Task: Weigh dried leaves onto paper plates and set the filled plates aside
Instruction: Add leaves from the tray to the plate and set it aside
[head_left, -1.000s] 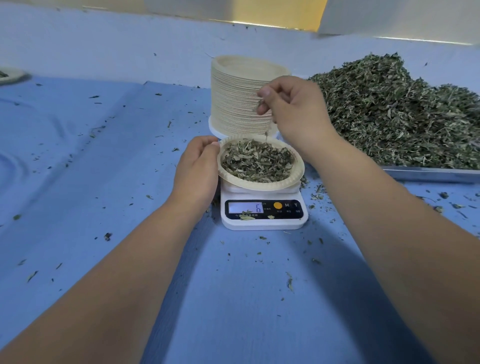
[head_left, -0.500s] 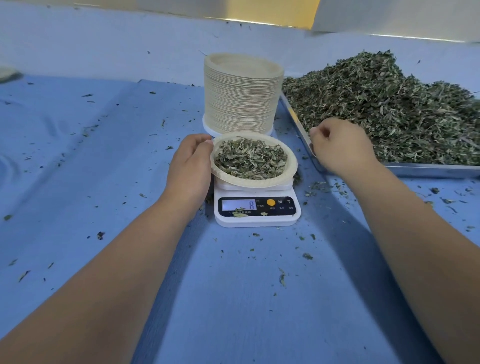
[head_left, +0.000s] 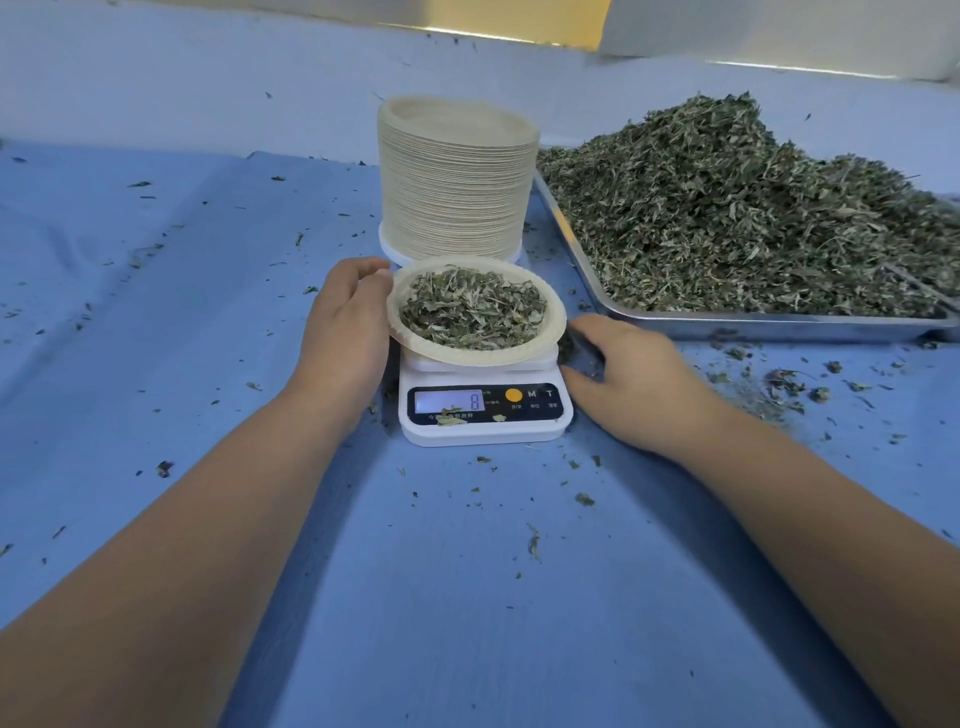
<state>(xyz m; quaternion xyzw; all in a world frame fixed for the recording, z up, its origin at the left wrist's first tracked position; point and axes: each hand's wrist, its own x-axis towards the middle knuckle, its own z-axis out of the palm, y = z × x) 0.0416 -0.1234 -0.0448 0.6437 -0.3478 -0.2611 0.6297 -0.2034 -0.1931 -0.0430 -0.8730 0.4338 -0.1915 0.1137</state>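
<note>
A paper plate (head_left: 555, 310) filled with dried leaves (head_left: 472, 309) sits on a small white scale (head_left: 483, 427) whose display reads 8. My left hand (head_left: 343, 332) grips the plate's left rim, thumb at the top edge, and the plate looks slightly tilted. To the right of the scale my right hand (head_left: 639, 389) rests on the blue cloth, its fingers stretched towards the scale's side and holding nothing.
A tall stack of paper plates (head_left: 457, 192) stands just behind the scale. A metal tray (head_left: 727, 326) heaped with dried leaves (head_left: 753, 218) fills the right. Leaf crumbs lie scattered over the blue cloth (head_left: 182, 338), thickest right of the scale.
My right hand dropped from above the plate to the tray's edge, then came down beside the scale. The reading rose from 5 to 8. My left hand stayed on the rim.
</note>
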